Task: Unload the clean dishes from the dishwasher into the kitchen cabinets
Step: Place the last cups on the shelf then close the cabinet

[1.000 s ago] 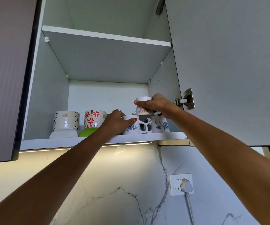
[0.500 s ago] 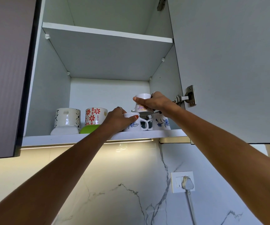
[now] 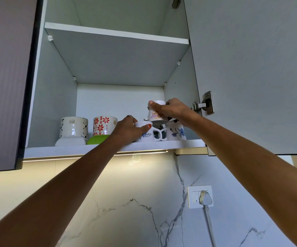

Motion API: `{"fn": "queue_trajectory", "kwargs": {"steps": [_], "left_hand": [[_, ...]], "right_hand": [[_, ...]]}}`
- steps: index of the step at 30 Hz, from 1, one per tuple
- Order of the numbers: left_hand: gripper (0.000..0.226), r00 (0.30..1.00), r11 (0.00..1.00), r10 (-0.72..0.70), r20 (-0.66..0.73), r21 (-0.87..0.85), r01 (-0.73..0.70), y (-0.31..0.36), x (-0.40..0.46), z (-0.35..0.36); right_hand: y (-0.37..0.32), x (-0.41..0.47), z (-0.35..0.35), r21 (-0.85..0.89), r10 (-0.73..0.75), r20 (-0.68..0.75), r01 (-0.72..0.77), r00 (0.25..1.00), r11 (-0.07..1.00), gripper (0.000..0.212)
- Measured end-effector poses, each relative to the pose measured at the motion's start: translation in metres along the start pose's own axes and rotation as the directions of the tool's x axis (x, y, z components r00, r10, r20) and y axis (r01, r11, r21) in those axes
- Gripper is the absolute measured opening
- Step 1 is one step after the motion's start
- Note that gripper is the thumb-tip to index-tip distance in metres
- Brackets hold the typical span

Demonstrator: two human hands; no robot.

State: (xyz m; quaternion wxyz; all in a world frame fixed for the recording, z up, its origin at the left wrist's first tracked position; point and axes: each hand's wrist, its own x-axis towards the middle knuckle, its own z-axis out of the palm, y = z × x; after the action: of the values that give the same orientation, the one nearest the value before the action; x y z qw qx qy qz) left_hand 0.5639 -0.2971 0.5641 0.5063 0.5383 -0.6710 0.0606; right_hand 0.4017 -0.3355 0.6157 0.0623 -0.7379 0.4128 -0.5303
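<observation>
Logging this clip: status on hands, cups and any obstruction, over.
Left hand grips blue-flower cup on bottom shelf. Right hand holds swirl-print cup upside down above two blue-flower cups. Nothing in the way.

We see a white cup (image 3: 155, 114) with orange and purple swirls above two white cups with blue flowers, one on the left (image 3: 146, 133) and one on the right (image 3: 177, 131). A white mug (image 3: 105, 125) bears red flowers and bars, another mug (image 3: 73, 126) black diamonds. A green lid (image 3: 96, 139) lies in front. The cabinet (image 3: 115, 65) is pale grey, the wall (image 3: 135, 202) white marble with grey veins.
</observation>
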Motion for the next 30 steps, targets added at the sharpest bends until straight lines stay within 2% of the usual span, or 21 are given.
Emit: {"fn": "queue_trajectory", "kwargs": {"steps": [3, 5, 10, 14, 18, 20, 23, 26, 30], "left_hand": [[0.058, 1.000, 1.000, 0.004, -0.025, -0.008, -0.004, 0.001, -0.003, 0.000], [0.060, 0.995, 1.000, 0.027, -0.091, -0.009, -0.027, 0.004, -0.006, 0.001], [0.052, 0.926, 0.986, 0.165, -0.340, 0.040, -0.161, 0.007, -0.019, 0.004], [0.047, 0.883, 0.955, 0.295, -0.366, 0.152, -0.255, 0.009, -0.027, 0.007], [0.048, 0.832, 0.923, 0.373, -0.410, 0.252, -0.290, 0.016, -0.035, 0.011], [0.054, 0.810, 0.911, 0.402, -0.428, 0.278, -0.305, 0.024, -0.040, 0.012], [0.058, 0.761, 0.894, 0.445, -0.472, 0.278, -0.351, 0.034, -0.051, 0.013], [0.055, 0.739, 0.883, 0.469, -0.485, 0.289, -0.371, 0.045, -0.067, 0.007], [0.052, 0.724, 0.852, 0.519, -0.455, 0.344, -0.395, 0.069, -0.091, -0.011]], "right_hand": [[0.001, -0.002, -0.005, 0.007, 0.008, -0.028, -0.008, 1.000, 1.000, 0.075], [0.001, -0.005, -0.007, -0.027, 0.009, -0.046, -0.011, 0.999, 1.000, 0.078], [-0.001, -0.019, -0.017, -0.159, -0.099, -0.158, 0.074, 0.983, 0.984, 0.068], [-0.009, -0.037, -0.029, -0.184, -0.195, -0.213, 0.157, 0.957, 0.970, 0.067], [-0.016, -0.049, -0.039, -0.199, -0.268, -0.282, 0.217, 0.921, 0.956, 0.064], [-0.018, -0.052, -0.043, -0.167, -0.282, -0.342, 0.237, 0.896, 0.957, 0.060], [-0.016, -0.061, -0.041, -0.006, -0.262, -0.415, 0.285, 0.871, 0.958, 0.050], [-0.019, -0.085, -0.040, 0.057, -0.263, -0.412, 0.312, 0.872, 0.948, 0.036], [-0.031, -0.128, -0.056, 0.111, -0.243, -0.409, 0.312, 0.880, 0.943, 0.032]]}}
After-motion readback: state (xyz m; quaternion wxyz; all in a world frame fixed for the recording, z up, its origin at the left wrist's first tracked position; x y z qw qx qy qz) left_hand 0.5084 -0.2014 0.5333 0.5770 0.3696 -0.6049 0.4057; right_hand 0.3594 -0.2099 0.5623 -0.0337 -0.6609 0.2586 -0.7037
